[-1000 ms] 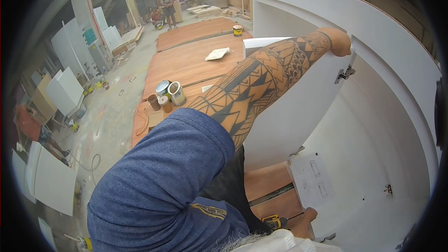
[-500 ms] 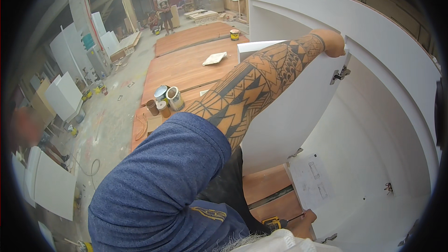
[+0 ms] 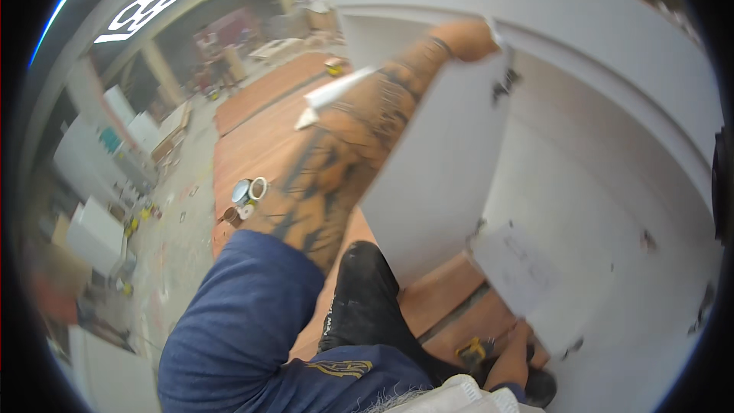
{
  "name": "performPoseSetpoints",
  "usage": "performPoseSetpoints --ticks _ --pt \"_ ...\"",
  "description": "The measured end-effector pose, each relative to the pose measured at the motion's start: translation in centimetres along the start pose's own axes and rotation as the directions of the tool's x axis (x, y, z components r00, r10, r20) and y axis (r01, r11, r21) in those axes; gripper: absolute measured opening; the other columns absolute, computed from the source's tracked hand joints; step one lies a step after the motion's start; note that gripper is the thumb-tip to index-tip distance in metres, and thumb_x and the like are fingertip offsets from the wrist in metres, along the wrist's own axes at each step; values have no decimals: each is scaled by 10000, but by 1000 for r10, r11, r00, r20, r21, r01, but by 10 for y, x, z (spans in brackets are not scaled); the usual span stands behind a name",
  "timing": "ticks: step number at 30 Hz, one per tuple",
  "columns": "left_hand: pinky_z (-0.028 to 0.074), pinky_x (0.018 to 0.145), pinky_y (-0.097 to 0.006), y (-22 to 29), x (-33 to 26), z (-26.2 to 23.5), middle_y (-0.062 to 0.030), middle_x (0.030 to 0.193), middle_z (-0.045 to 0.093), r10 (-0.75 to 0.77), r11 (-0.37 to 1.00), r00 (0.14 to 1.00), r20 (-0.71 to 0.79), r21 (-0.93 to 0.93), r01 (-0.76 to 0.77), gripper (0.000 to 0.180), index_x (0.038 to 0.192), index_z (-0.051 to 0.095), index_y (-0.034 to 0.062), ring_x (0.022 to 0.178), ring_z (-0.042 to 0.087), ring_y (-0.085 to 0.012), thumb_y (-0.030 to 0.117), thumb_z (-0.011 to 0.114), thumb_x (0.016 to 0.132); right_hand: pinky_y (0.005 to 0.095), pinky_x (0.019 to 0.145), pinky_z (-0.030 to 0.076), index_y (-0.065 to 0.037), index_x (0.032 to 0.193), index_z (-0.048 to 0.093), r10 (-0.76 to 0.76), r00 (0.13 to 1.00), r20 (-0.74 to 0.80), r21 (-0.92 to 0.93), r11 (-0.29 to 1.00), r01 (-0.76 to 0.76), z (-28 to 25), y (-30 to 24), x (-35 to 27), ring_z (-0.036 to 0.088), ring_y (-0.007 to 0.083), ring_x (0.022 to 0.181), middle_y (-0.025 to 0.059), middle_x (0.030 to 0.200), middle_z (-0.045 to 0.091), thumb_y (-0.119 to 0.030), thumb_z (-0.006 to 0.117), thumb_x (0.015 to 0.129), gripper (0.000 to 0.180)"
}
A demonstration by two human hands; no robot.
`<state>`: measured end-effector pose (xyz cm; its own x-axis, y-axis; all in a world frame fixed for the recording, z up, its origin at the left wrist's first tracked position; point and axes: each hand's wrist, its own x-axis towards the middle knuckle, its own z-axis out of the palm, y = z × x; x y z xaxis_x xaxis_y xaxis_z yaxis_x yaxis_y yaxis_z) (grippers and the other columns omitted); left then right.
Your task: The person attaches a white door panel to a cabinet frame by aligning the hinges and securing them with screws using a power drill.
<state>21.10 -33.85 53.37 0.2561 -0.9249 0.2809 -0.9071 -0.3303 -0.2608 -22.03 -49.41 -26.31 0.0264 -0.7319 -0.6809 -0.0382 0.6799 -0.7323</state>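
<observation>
My left hand (image 3: 472, 40) is closed round the upper corner of a white cabinet door panel (image 3: 447, 130), with my tattooed forearm reaching across the view. The door stands swung out from a large curved white cabinet (image 3: 596, 153), and a metal hinge (image 3: 505, 86) shows on its edge. Low down, my right hand (image 3: 521, 339) is beside a yellow and black power drill (image 3: 475, 350), near the cabinet's bottom edge. Blur hides its fingers and whether they touch the drill. A paper sheet with line drawings (image 3: 516, 264) lies inside the cabinet.
Reddish-brown wood boards (image 3: 260, 145) lie beyond the door, bearing open paint cans (image 3: 248, 191) and a yellow can (image 3: 334, 66). More hinges (image 3: 572, 348) stick out along the cabinet. White panels (image 3: 95, 237) lean at the left. People stand far back and at the left.
The view has swung, so the cabinet and door appear further left. My left hand keeps its hold on the door. My knee and right forearm now show more.
</observation>
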Motion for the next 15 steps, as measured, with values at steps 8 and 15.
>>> performPoseSetpoints --ticks 8,15 --pt "433 1129 -490 -38 -4 -35 -296 1334 663 -113 963 994 -6 247 111 621 1243 689 -89 1290 610 -420 462 447 1092 448 929 577 19 1441 526 8 963 -269 -623 761 -181 39 37 -83 717 357 1017 196 1173 707 -597 845 698 1016" --pt "462 1104 -456 10 -17 -19 -270 1287 693 -185 949 982 -27 255 186 549 1246 688 -87 1203 665 -372 400 491 1087 425 970 586 33 1442 520 105 994 21 -809 587 -45 14 40 -195 729 336 1132 250 1334 676 -455 898 702 963"
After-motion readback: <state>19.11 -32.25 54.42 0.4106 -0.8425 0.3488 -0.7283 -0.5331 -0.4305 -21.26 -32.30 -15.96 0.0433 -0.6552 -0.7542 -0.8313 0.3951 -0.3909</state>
